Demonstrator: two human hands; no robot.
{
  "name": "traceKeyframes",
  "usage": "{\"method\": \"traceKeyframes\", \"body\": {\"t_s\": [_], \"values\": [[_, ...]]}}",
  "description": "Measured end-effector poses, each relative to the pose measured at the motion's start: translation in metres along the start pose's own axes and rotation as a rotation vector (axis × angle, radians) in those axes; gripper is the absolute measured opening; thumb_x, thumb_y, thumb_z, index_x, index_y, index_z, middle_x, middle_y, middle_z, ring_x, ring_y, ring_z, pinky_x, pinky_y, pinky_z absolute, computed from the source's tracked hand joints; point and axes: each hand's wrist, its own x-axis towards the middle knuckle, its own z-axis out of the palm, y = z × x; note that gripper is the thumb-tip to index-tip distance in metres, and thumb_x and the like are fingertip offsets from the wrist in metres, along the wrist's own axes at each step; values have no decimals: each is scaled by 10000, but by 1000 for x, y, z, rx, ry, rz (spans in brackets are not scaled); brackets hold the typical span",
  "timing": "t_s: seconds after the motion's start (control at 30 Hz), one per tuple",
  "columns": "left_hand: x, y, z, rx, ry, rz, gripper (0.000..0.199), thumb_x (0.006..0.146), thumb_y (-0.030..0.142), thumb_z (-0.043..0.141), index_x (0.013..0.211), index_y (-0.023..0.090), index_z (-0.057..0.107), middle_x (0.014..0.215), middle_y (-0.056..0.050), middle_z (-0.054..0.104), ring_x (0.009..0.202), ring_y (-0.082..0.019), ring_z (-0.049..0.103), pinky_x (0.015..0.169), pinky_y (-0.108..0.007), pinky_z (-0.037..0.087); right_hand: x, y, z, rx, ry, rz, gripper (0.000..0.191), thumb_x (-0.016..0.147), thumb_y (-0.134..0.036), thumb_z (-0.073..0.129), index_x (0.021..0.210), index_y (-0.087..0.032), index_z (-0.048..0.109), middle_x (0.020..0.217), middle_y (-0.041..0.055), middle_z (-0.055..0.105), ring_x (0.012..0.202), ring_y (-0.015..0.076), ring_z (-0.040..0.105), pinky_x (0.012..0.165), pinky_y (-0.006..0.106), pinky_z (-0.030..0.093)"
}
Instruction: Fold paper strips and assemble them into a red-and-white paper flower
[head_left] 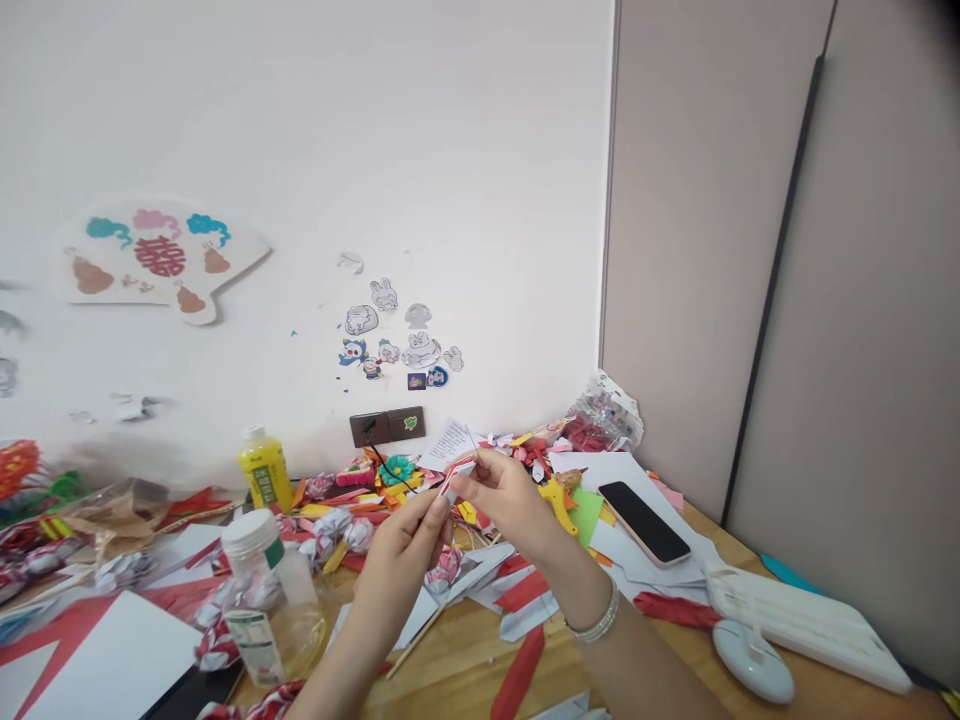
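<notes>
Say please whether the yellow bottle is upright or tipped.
Upright: the yellow bottle stands near the wall, its white cap on top.

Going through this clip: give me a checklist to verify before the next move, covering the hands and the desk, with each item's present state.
1. Left hand pinching the red-and-white piece: ok.
2. Right hand on the same piece: ok.
3. Folds in that piece neat: cannot tell, too small and partly covered.
4. Desk free of scraps around the hands: not ok, paper strips lie there.
5. Phone apart from both hands: ok.
6. Yellow bottle upright and capped: ok.
</notes>
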Motion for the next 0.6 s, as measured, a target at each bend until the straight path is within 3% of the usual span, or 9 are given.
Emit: {"method": "traceKeyframes", "body": {"t_s": [0.2,0.3,0.43,0.53,0.6], "values": [[1,3,1,-101,-132,-65,371,792,492,444,617,169,495,418,83,354,392,-63,294,414,-192,231,1,2,3,69,96,-7,216,762,-372,576,746,-163,527,645,-31,464,567,92,428,552,212,368],[-1,4,1,-62,-39,-48,362,777,476,484,589,167,487,420,77,371,406,-64,322,422,-183,253,-1,0,3,-5,92,-53,220,782,-384,544,768,-165,523,679,-19,483,615,105,447,574,213,378],[-4,3,-2,-112,123,-39,353,765,473,506,586,169,481,499,68,395,428,-59,309,403,-171,235,-5,-3,1,-282,98,-131,296,866,-406,417,741,-166,535,601,-31,433,576,101,407,568,221,348],[-5,1,-6,-109,192,-36,342,771,475,497,608,175,489,526,63,410,436,-65,314,398,-173,234,-8,-3,0,-361,-20,-100,429,912,-429,292,684,-162,540,514,-41,380,509,94,377,535,226,323],[-5,1,-7,-59,201,-11,343,778,471,491,603,176,491,519,62,401,447,-73,325,409,-179,248,-9,-4,0,-381,-112,-83,437,905,-436,314,644,-160,528,511,-42,372,501,89,359,506,219,295]]}}
